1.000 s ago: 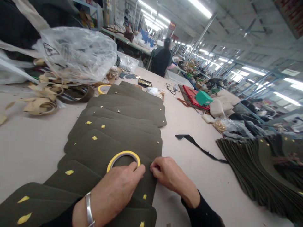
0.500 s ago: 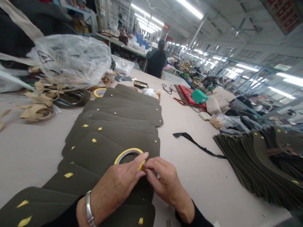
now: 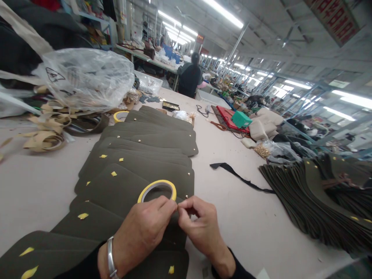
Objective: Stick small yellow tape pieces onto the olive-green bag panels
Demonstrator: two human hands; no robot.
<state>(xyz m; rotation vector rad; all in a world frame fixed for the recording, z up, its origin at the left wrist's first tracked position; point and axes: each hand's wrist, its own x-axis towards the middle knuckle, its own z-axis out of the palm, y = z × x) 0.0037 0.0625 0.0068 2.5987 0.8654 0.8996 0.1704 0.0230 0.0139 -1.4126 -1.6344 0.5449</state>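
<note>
My left hand (image 3: 145, 228), with a silver bracelet on the wrist, grips a roll of yellow tape (image 3: 157, 190) and holds it just above a row of overlapping dark olive panels (image 3: 139, 170). My right hand (image 3: 199, 223) is closed in a pinch right at the roll's near edge, thumb and forefinger touching my left fingers; what it pinches is too small to make out. Small yellow tape bits dot the left ends of the panels, and brass studs sit near their right ends.
A second yellow tape roll (image 3: 120, 115) lies at the far end of the row. A stuffed clear plastic bag (image 3: 87, 75) and tan straps (image 3: 46, 133) sit left. A black strip (image 3: 238, 177) and a stack of olive panels (image 3: 314, 197) lie right. A person (image 3: 189, 77) stands far off.
My right hand left the panel's edge and came to the tape roll, closing in a pinch against it. My left hand lifted the roll slightly and tilted it.
</note>
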